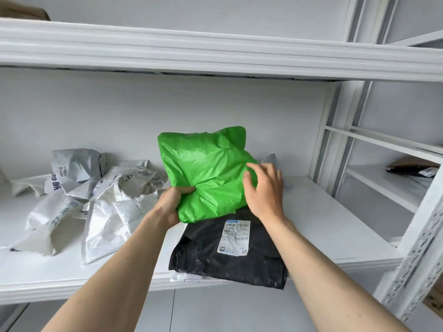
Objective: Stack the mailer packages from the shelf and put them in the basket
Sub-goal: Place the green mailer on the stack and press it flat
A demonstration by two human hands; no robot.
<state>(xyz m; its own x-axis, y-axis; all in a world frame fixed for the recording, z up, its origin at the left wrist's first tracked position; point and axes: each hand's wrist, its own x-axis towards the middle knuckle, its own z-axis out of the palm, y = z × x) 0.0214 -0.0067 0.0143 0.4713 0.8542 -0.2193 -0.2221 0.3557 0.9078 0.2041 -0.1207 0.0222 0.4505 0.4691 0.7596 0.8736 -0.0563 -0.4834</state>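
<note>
The left hand [173, 203] pinches the lower left corner of the green mailer [206, 173], its grip closed on the plastic, while the right hand [263, 188] lies flat on the mailer's right edge, fingers loose. The green mailer sits tilted above a black mailer [230, 255] on the white shelf [335, 224]. White mailers [96, 200] lie crumpled to the left.

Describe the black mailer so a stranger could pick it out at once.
On the white shelf, look to its front edge, right of the heap of crumpled white mailers. The black mailer lies flat there, under the green mailer held in both hands. It is the only dark package, with a white shipping label on top.
</note>
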